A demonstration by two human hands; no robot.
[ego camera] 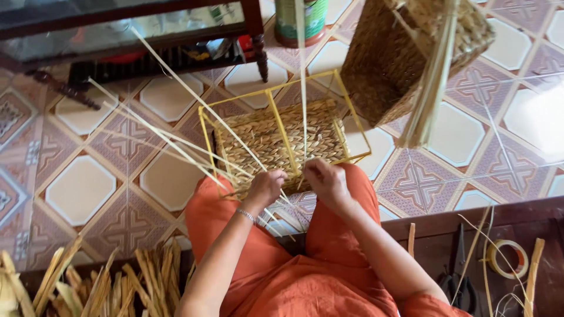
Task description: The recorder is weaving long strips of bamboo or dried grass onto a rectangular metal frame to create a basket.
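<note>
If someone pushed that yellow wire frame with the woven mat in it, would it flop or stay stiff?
The yellow wire frame would probably stay stiff: its bars look straight. It likely feels light, being mostly open. The long pale straw strands would probably flop, since they already bend.

The yellow wire frame (282,126) is sitting on the tiled floor (82,188), right in front of the knees. Long pale straws (176,138) are sticking out to the left of the frame and crossing each other, so that side is blocked. One straw is standing up through the middle of the frame. A woven basket (405,56) is hanging above the frame's right corner, with a straw bundle (432,88) dangling from it. A green can (301,20) and a dark glass cabinet (129,35) are standing behind the frame. Far right of the frame, the floor is lying open.
</note>
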